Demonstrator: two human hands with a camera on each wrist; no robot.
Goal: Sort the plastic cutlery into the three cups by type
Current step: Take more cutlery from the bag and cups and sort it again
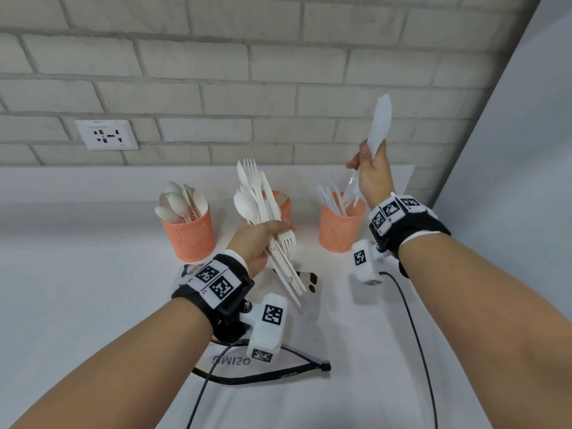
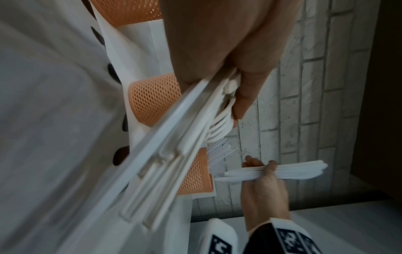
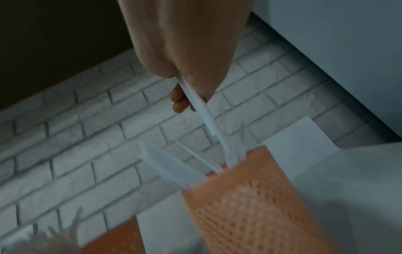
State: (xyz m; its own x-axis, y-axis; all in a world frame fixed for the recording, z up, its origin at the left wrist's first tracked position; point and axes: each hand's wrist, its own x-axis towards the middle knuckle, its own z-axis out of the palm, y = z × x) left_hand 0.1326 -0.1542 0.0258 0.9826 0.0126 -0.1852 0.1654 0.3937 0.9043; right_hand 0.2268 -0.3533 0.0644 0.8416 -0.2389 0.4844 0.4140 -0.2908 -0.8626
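Observation:
Three orange mesh cups stand in a row near the brick wall. The left cup (image 1: pixel 189 235) holds several white spoons, the middle cup (image 1: pixel 284 205) sits behind my left hand, and the right cup (image 1: pixel 340 227) holds several knives. My left hand (image 1: pixel 263 239) grips a mixed bundle of white cutlery (image 1: pixel 263 205), forks and spoons up, in front of the middle cup. My right hand (image 1: pixel 370 171) holds white knives (image 1: pixel 381 122) blades up, just above the right cup, with their handles (image 3: pixel 206 120) reaching down toward the rim of that right cup (image 3: pixel 250 197).
A white table (image 1: pixel 77 289) runs to a grey brick wall with a socket plate (image 1: pixel 106 134). A white bag with black straps (image 1: pixel 263 370) lies under my left wrist. Cables (image 1: pixel 414 335) trail from both wrist cameras. A pale panel (image 1: pixel 526 119) closes the right side.

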